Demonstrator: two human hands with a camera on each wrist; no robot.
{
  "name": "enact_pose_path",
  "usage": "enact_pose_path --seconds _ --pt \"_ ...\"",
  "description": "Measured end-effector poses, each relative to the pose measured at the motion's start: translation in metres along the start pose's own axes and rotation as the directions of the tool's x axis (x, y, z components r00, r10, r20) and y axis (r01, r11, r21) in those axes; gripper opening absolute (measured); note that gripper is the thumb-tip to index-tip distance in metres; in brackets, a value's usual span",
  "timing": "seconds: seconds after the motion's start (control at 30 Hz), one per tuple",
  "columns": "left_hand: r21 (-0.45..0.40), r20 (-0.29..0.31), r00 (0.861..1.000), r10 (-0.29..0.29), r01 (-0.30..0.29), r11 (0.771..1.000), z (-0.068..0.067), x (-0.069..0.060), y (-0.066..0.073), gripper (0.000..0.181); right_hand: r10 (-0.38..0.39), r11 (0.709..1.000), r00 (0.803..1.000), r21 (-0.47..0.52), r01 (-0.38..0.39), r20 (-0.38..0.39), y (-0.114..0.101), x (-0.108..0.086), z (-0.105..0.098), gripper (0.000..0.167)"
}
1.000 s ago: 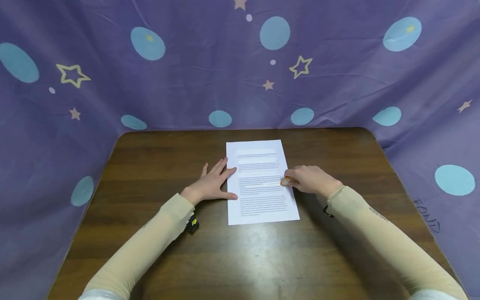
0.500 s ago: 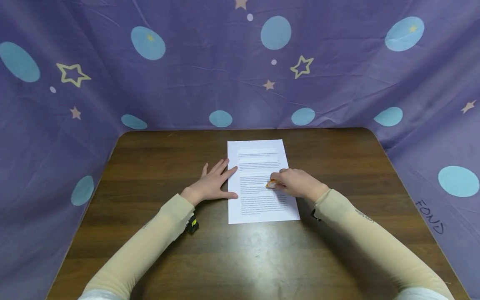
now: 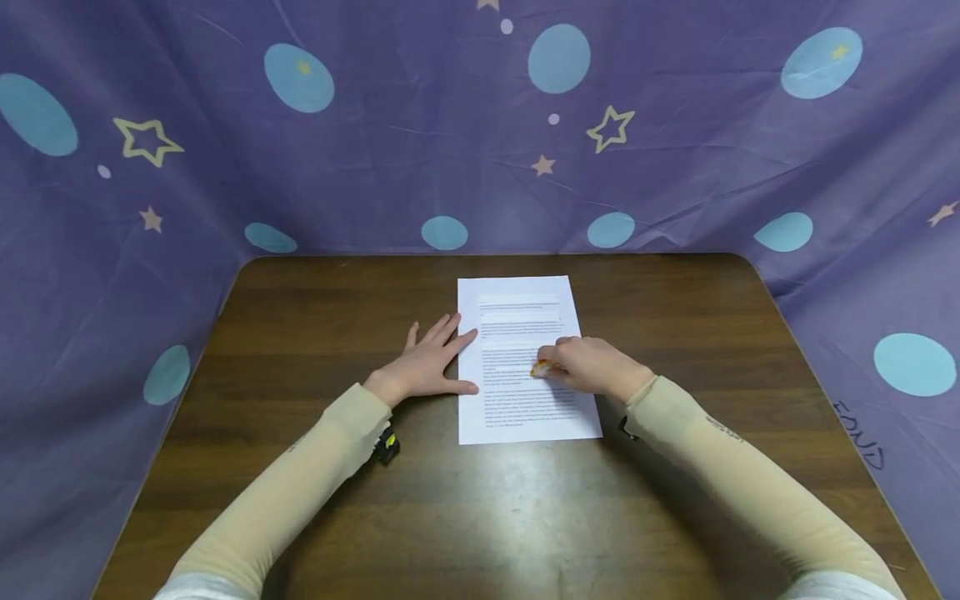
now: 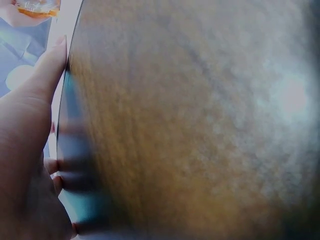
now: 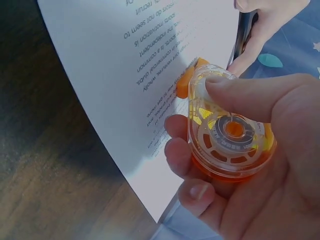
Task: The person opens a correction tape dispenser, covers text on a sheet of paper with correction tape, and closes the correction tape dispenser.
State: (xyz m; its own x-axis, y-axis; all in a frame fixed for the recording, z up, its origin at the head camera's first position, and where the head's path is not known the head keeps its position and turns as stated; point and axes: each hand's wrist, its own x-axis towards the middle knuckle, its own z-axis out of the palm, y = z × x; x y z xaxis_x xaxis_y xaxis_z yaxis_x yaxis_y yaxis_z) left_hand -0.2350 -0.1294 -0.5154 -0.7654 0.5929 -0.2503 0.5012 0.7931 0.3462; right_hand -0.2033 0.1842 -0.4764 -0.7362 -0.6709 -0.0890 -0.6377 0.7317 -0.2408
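Observation:
A white printed sheet of paper (image 3: 517,417) lies flat on the brown wooden table. My left hand (image 3: 423,367), fingers spread and straight, rests at the sheet's left edge, with the thumb and index fingertip on the paper. My right hand (image 3: 596,367) is over the right half of the sheet and grips a correction tape dispenser (image 5: 230,132), clear-cased with orange and yellow parts. In the right wrist view, the thumb presses its top side and the other fingers curl beneath. The dispenser's orange tip (image 5: 186,82) points at the printed lines; contact is hard to tell.
Brighter white bands (image 3: 519,317) cross the upper part of the page. The wooden tabletop (image 3: 337,317) extends around the sheet. A purple curtain (image 3: 375,167) with stars and blue ovals surrounds the table's back and sides.
My right hand has moved left with the correction tape dispenser, from the sheet's right edge to over the text, then stayed nearly still. The left hand has kept its place on the paper.

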Motion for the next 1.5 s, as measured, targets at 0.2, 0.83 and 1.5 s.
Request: enact_pose_path --seconds 0.2,0.83,1.5 --pt "-0.012 -0.002 1.0 0.006 -0.006 1.0 -0.001 -0.001 0.0 0.105 -0.035 0.996 0.998 -0.078 0.031 -0.055 -0.005 0.001 0.002 0.009" --pt "0.005 0.013 1.0 -0.008 0.007 1.0 -0.002 0.001 0.002 0.105 -0.031 0.988 0.998 -0.153 0.023 -0.048 -0.009 0.0 -0.004 0.007" --pt "-0.009 0.005 1.0 0.0 0.0 1.0 0.001 0.002 -0.001 0.106 0.0 0.99 0.999 -0.143 -0.008 -0.051 0.001 -0.011 -0.005 0.008"
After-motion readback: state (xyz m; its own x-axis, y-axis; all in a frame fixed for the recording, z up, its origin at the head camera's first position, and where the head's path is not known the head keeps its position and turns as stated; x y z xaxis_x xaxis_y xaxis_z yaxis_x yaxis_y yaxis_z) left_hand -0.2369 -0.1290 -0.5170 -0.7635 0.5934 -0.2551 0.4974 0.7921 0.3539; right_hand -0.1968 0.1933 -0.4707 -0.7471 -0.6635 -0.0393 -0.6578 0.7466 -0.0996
